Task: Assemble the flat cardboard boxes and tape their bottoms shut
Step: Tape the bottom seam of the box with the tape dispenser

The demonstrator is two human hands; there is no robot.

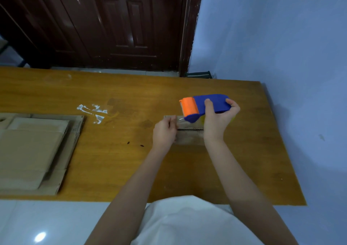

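Observation:
A small cardboard box (189, 133) lies on the wooden table (112, 151), mostly hidden behind my two hands. My right hand (218, 119) grips a blue tape dispenser (210, 104) with an orange roller, held just above the box's far edge. My left hand (165, 132) pinches the box's left end, with the tape's end at its fingertips. A stack of flat cardboard boxes (32, 151) lies at the table's left.
White torn tape residue (93, 111) sticks to the table between the stack and the box. A dark wooden door (105, 25) stands behind the table and a blue wall (281, 38) runs along its right edge.

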